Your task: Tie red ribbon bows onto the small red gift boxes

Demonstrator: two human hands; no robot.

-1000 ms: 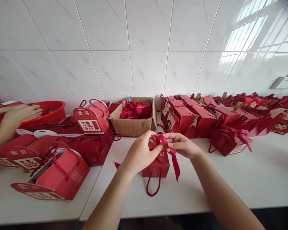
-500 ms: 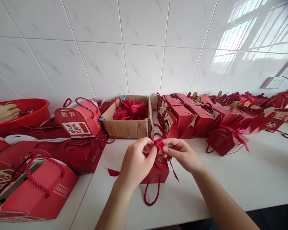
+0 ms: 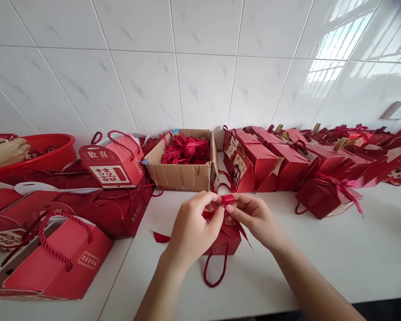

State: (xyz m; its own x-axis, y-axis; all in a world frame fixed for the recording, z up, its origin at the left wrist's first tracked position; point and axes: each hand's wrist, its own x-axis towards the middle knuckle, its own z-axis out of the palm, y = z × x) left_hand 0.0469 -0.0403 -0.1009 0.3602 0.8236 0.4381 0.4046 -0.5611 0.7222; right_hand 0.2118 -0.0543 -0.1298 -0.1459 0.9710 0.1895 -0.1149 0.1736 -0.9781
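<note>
A small red gift box (image 3: 223, 240) with a rope handle stands on the white counter (image 3: 321, 267) in front of me. A red ribbon (image 3: 227, 199) is looped over its top. My left hand (image 3: 194, 229) pinches the ribbon from the left. My right hand (image 3: 250, 216) pinches it from the right, fingertips nearly touching those of the left. One ribbon end (image 3: 161, 237) trails on the counter to the left; another hangs down by the box's right side.
A cardboard box of red ribbons (image 3: 183, 162) stands behind against the tiled wall. Several closed red gift boxes (image 3: 280, 162) line the right. Open red boxes (image 3: 53, 263) crowd the left. Another person's hand (image 3: 3, 151) rests by a red basin (image 3: 43, 151).
The ribbon loop has been drawn smaller and tighter on top of the box as my fingers close together. The view shifted slightly.
</note>
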